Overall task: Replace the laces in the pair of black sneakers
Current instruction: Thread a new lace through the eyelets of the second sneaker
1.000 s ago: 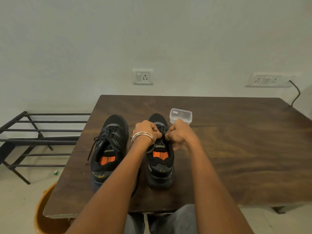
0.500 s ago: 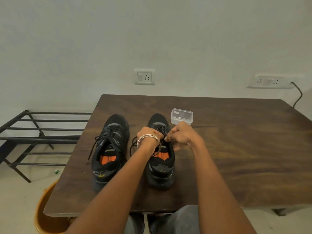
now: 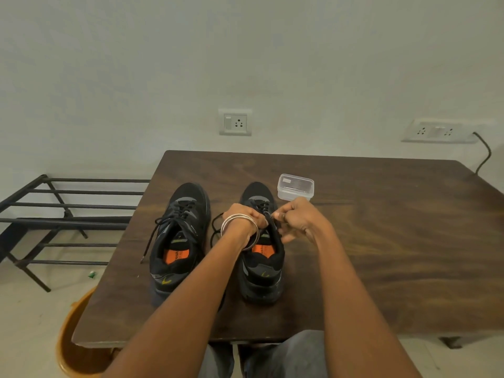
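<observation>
Table [image 3: 381, 241] of dark wood, set against a pale wall with two socket plates. Black metal rack [image 3: 54, 214] on the floor to the left, orange bucket [image 3: 71, 350] under the near left corner. Left sneaker [image 3: 180, 236] and right sneaker [image 3: 261, 266] side by side near the table's left part, toes toward the wall, orange insoles showing. Left hand [image 3: 246, 218], bangles at the wrist, curled over the right sneaker's tongue, pinching the black lace [image 3: 215, 227] that loops out to the left. Right hand [image 3: 297, 219] clenched on the same lace just beside. Clear lidded plastic box [image 3: 295, 187] just beyond the right hand.
</observation>
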{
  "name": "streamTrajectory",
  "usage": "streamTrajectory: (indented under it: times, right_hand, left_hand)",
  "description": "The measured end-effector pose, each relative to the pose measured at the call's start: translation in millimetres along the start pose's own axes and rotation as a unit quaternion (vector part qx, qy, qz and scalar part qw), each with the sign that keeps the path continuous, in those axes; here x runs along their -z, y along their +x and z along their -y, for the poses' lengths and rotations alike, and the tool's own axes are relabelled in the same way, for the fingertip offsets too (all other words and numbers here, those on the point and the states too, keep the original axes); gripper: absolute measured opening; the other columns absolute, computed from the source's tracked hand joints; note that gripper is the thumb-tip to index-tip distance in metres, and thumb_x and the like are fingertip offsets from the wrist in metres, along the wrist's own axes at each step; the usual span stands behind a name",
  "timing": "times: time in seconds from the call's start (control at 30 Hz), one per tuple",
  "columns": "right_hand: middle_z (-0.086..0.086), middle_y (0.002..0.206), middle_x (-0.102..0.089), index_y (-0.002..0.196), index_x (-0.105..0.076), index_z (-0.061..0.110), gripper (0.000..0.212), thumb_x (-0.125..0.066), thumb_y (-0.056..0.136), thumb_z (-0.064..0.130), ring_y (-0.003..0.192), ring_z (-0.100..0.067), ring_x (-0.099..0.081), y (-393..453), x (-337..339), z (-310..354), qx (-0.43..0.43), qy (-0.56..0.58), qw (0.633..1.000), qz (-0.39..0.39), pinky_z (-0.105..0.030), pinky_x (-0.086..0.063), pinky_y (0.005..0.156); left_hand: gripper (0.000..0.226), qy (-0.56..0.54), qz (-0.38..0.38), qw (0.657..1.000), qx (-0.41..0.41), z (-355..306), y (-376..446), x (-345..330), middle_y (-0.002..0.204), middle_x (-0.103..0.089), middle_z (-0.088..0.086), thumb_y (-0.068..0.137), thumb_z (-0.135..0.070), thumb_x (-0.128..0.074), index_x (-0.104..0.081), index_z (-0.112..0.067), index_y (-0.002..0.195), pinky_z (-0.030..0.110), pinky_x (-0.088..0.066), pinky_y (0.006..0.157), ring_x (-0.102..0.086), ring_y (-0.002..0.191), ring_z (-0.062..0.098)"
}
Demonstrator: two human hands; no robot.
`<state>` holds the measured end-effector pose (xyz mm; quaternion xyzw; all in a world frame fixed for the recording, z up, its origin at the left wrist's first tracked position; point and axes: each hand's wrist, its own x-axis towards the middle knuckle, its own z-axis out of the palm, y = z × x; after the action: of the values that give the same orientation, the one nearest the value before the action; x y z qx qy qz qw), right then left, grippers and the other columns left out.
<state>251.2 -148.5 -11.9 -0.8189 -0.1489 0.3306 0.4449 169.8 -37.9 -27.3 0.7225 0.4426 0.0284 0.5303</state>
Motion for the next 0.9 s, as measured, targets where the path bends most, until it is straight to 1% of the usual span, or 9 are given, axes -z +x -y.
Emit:
streamTrajectory:
  times: [0.13, 0.3, 0.4, 0.53, 0.6, 0.67, 0.73, 0.8, 0.9]
  right_hand:
    - [-0.022, 0.097, -0.072, 0.085, -0.069, 0.001, 0.011, -0.068, 0.092, 0.010, 0.073, -0.028, -0.067, 2.5, -8.7, 2.9, -0.001, -0.004, 0.999, -0.050, -0.036, -0.056, 0.053]
    - [-0.024, 0.095, -0.071, 0.097, -0.064, -0.007, 0.017, -0.057, 0.097, 0.008, 0.069, -0.028, -0.067, 5.8, -10.2, 4.9, 0.003, -0.036, 0.996, -0.083, -0.033, -0.054, 0.052]
    - [-0.018, 0.093, -0.068, 0.104, -0.062, -0.004, 0.019, -0.051, 0.098, 0.010, 0.073, -0.028, -0.069, 8.2, -4.0, 6.5, 0.009, -0.033, 0.992, -0.124, -0.039, -0.060, 0.061]
    - [-0.017, 0.101, -0.069, 0.098, -0.065, 0.001, 0.027, -0.047, 0.095, 0.021, 0.090, -0.031, -0.069, 10.6, 19.5, 11.5, 0.041, 0.020, 0.965, -0.257, -0.048, -0.059, 0.080]
    - [-0.013, 0.085, -0.067, 0.081, -0.060, 0.005, 0.027, -0.042, 0.098, 0.015, 0.075, -0.022, -0.068, -2.4, 31.4, 21.1, 0.080, 0.165, 0.938, -0.294, -0.041, -0.060, 0.073]
    - [-0.010, 0.076, -0.062, 0.080, -0.052, 0.009, 0.027, -0.035, 0.101, 0.007, 0.061, -0.019, -0.064, -14.2, 42.0, 33.2, 0.131, 0.337, 0.881, -0.306, -0.038, -0.059, 0.065]
    - [-0.009, 0.070, -0.058, 0.087, -0.049, 0.010, 0.025, -0.031, 0.103, 0.004, 0.053, -0.019, -0.061, -24.5, 47.6, 44.6, 0.192, 0.448, 0.813, -0.319, -0.036, -0.058, 0.058]
    - [-0.005, 0.067, -0.056, 0.087, -0.051, 0.014, 0.023, -0.035, 0.104, 0.006, 0.046, -0.014, -0.053, -29.2, 47.1, 50.5, 0.235, 0.462, 0.784, -0.341, -0.030, -0.052, 0.051]
    - [0.005, 0.070, -0.060, 0.086, -0.060, 0.020, 0.019, -0.052, 0.100, 0.011, 0.061, -0.008, -0.054, -29.4, 42.3, 47.8, 0.258, 0.273, 0.859, -0.347, -0.024, -0.046, 0.062]
  left_hand:
    - [0.016, 0.040, -0.006, 0.999, -0.029, -1.4, 2.8, 2.0, 0.091, -0.072, 0.005, 0.076, -0.019, -0.079, -0.074, -0.011, 0.090, 0.027, -0.056, 0.067, -0.067, 0.082, 0.017]
    - [0.032, 0.104, -0.014, 0.992, -0.076, -2.4, 5.8, 10.9, 0.092, -0.065, -0.002, 0.062, -0.027, -0.089, -0.061, -0.023, 0.077, 0.046, -0.048, 0.095, -0.063, 0.096, 0.024]
    - [0.034, 0.121, -0.015, 0.990, -0.070, -0.3, 5.5, 13.2, 0.092, -0.066, 0.001, 0.059, -0.031, -0.089, -0.059, -0.024, 0.074, 0.049, -0.046, 0.096, -0.062, 0.097, 0.028]
    - [0.036, 0.140, -0.012, 0.987, -0.078, 1.3, 3.8, 18.2, 0.091, -0.066, 0.003, 0.064, -0.036, -0.086, -0.056, -0.019, 0.076, 0.044, -0.050, 0.089, -0.063, 0.092, 0.026]
    - [0.036, 0.131, 0.004, 0.989, -0.071, 3.1, 4.6, 20.7, 0.090, -0.066, 0.004, 0.068, -0.035, -0.084, -0.056, -0.014, 0.079, 0.035, -0.051, 0.078, -0.063, 0.086, 0.023]
    - [0.036, 0.118, 0.019, 0.991, -0.065, 3.7, 5.6, 22.4, 0.089, -0.067, 0.007, 0.069, -0.034, -0.084, -0.059, -0.011, 0.081, 0.033, -0.052, 0.073, -0.064, 0.081, 0.022]
    - [0.036, 0.123, 0.037, 0.990, -0.066, 3.1, 5.8, 24.5, 0.085, -0.067, 0.009, 0.068, -0.034, -0.085, -0.061, -0.010, 0.081, 0.037, -0.055, 0.079, -0.064, 0.079, 0.023]
    - [0.050, 0.133, 0.063, 0.987, -0.059, 3.6, 6.9, 26.3, 0.085, -0.066, 0.013, 0.064, -0.034, -0.087, -0.065, -0.003, 0.097, 0.042, -0.054, 0.086, -0.064, 0.080, 0.025]
    - [0.072, 0.140, 0.086, 0.985, -0.042, 8.3, 11.6, 27.5, 0.092, -0.068, 0.016, 0.057, -0.036, -0.089, -0.061, 0.003, 0.111, 0.046, -0.054, 0.088, -0.061, 0.076, 0.025]
